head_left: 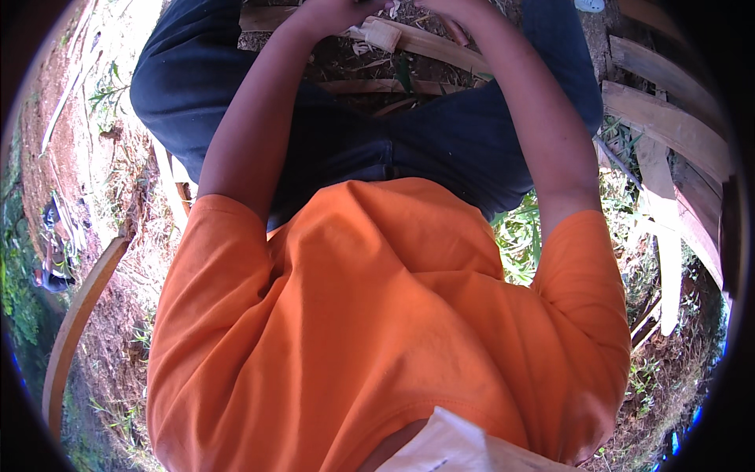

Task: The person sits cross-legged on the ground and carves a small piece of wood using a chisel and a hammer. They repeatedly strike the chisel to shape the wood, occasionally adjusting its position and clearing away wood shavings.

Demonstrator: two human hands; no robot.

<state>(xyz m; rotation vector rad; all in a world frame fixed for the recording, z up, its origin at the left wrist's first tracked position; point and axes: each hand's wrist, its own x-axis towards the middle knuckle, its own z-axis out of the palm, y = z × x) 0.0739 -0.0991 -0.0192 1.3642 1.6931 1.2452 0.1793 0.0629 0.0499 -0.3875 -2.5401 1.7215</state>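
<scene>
Both hands are at the top edge of the head view, partly cut off. My left hand (340, 12) reaches in from the left, its fingertips pointing toward the middle. Opposite it, my right hand (454, 8) comes in from the right, with one finger hanging down. A gap separates the hands; the frame's edge hides whether either holds anything. Just below them lies a long pale wooden strip (436, 49), with a short block-like wood piece (382, 35) near my left hand. Another thin wooden strip (370, 86) crosses the ground between my legs.
Several wooden planks (661, 118) lie at the right beside my leg. A curved wooden piece (77, 326) stands out at the far left. Grass (519, 240) and wood shavings cover parts of the ground. A person (55, 252) is far off at the left.
</scene>
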